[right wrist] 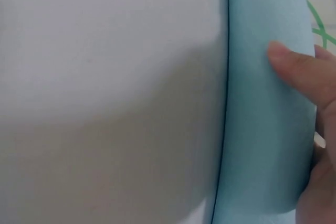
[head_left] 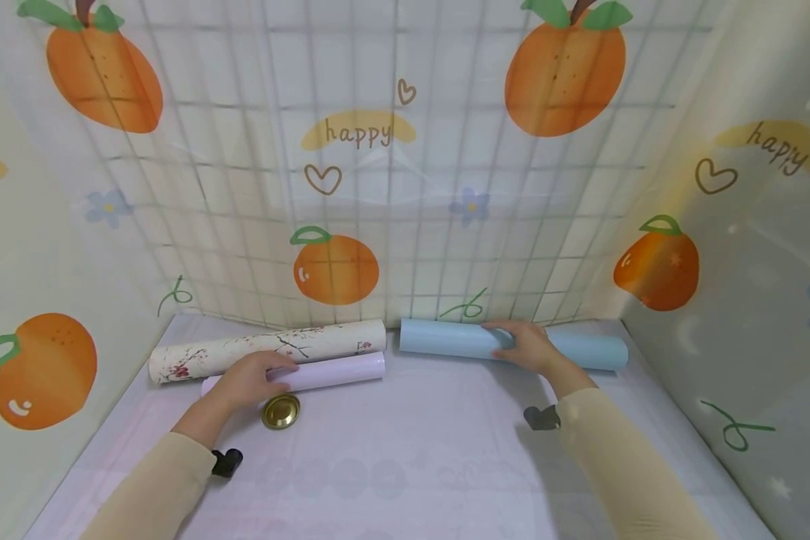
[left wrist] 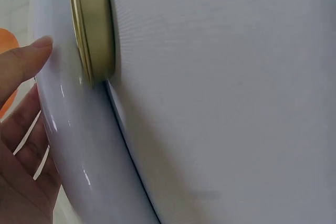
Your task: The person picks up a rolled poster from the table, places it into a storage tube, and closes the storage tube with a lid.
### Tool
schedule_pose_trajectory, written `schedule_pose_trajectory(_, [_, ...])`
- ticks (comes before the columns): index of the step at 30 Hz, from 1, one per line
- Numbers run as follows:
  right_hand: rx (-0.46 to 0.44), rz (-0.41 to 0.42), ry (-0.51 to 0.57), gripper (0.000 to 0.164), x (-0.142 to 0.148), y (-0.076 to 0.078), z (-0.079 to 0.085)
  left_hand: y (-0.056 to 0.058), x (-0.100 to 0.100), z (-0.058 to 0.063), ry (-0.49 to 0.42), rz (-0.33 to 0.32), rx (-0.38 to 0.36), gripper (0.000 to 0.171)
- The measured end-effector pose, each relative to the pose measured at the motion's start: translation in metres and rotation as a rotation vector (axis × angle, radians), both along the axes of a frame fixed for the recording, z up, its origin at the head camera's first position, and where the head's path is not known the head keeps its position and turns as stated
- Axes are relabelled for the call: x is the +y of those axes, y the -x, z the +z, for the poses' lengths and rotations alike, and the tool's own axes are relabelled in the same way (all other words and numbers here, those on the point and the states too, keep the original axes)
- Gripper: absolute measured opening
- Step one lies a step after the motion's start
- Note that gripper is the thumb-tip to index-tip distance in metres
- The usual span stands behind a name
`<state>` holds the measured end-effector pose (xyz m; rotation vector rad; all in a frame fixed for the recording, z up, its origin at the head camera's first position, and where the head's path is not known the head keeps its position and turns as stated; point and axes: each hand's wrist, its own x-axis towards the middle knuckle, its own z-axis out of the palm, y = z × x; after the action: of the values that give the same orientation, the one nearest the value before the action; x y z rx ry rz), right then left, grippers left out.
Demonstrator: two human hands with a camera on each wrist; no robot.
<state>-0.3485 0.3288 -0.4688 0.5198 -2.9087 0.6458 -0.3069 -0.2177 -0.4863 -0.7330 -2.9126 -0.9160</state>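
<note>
A pale lilac roll (head_left: 340, 373), smooth and glossy, lies in front of a white roll printed with red blossom branches (head_left: 243, 352). My left hand (head_left: 250, 380) holds the lilac roll; in the left wrist view its thumb (left wrist: 31, 59) is at the near side and the other fingers are behind. Close by that hand is a round gold lid (head_left: 280, 412), seen edge-on beside the roll in the left wrist view. At the right, my right hand (head_left: 529, 349) grips a light blue roll (head_left: 445, 339), thumb (right wrist: 286, 59) across its surface and fingers partly hidden behind it.
The rolls lie along the back of a pale table (head_left: 405, 450). Behind them hangs a translucent curtain (head_left: 432, 247) with orange prints over a wire grid. Similar printed sheets close off the left side (head_left: 108, 262) and right side (head_left: 749, 360).
</note>
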Motion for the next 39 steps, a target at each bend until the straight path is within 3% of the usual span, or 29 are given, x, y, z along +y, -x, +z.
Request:
schedule_pose_trajectory(16, [-0.066,0.019,0.009,0.065,0.0,-0.005,0.006,-0.003,0.002,-0.001,0.003,0.0,0.023,0.035])
schedule_pose_trajectory(26, [-0.12,0.05,-0.048,0.065,-0.001,-0.016,0.01,-0.004,-0.001,0.0,0.009,-0.009,0.029,0.035])
schedule_pose_trajectory(33, [-0.115,0.081,-0.079,0.064,-0.004,-0.021,0.011,-0.005,-0.005,0.0,0.012,-0.076,0.064,0.036])
schedule_pose_trajectory(39, [-0.112,0.083,-0.091,0.065,-0.003,-0.022,0.009,-0.007,-0.006,0.003,0.004,-0.078,0.05,0.036])
